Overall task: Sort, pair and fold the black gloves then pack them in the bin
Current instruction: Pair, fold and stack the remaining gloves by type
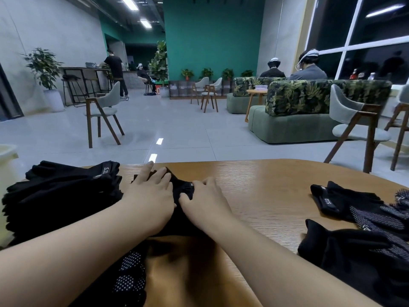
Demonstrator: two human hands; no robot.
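Mostly hidden under both hands [152,196] at frame centre: a black glove [183,189], fingers and cuff out of sight. Cut by the right edge: loose gloves [363,235] at lower right. Cut by the bottom edge: a dotted glove [128,275]. Cropped at the left edge: a pale bin [6,156]. Too small to read: bottles [363,75] at upper right.
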